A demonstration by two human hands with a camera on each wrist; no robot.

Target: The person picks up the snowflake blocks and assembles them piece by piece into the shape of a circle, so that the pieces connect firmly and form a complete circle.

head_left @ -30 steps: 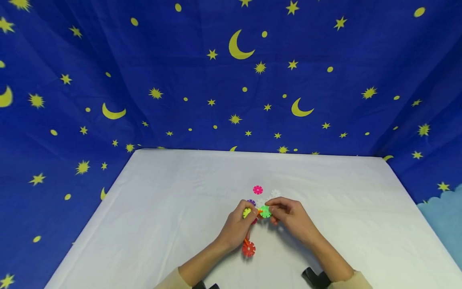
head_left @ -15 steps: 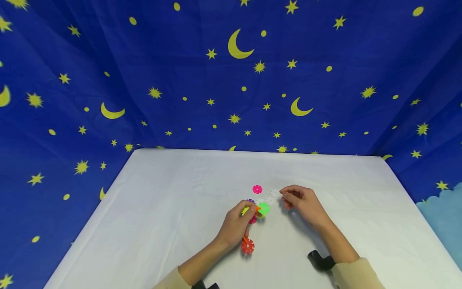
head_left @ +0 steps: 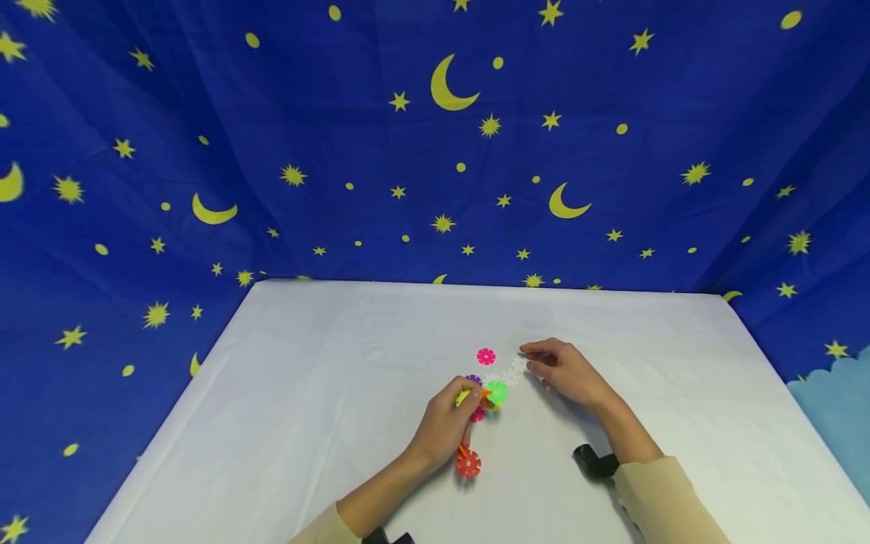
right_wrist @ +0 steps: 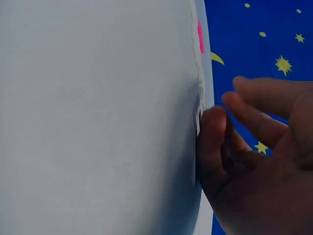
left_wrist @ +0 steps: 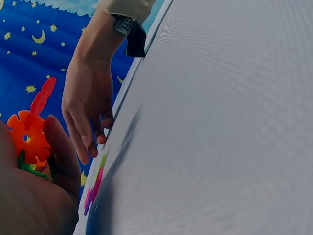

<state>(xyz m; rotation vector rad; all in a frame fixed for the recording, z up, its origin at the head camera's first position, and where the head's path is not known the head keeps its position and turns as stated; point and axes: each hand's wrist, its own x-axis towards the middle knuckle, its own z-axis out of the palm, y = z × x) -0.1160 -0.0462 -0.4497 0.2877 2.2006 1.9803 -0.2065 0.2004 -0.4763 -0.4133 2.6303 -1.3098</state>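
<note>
My left hand (head_left: 445, 423) grips a joined cluster of plastic snowflake discs above the table. A green disc (head_left: 497, 393) and a red disc (head_left: 468, 464) stick out from it; in the left wrist view an orange disc (left_wrist: 20, 131) shows beside the thumb. The palm and fingers hide the rest of the cluster. My right hand (head_left: 567, 372) reaches over the white snowflake discs (head_left: 511, 377), thumb and forefinger apart at the farthest one. In the right wrist view that hand's fingers (right_wrist: 259, 95) are loosely bent, with nothing visible between them.
A pink snowflake disc (head_left: 485, 357) lies behind the white ones, and a purple disc (head_left: 473, 380) shows beyond my left hand. Black wrist gear (head_left: 594, 462) hangs under the right forearm. A blue star-patterned cloth (head_left: 381, 151) rises behind the white table (head_left: 326, 347).
My right hand has let go of the green disc, moved right and away, then come slightly left over the white discs. The left hand has stayed nearly still with its cluster.
</note>
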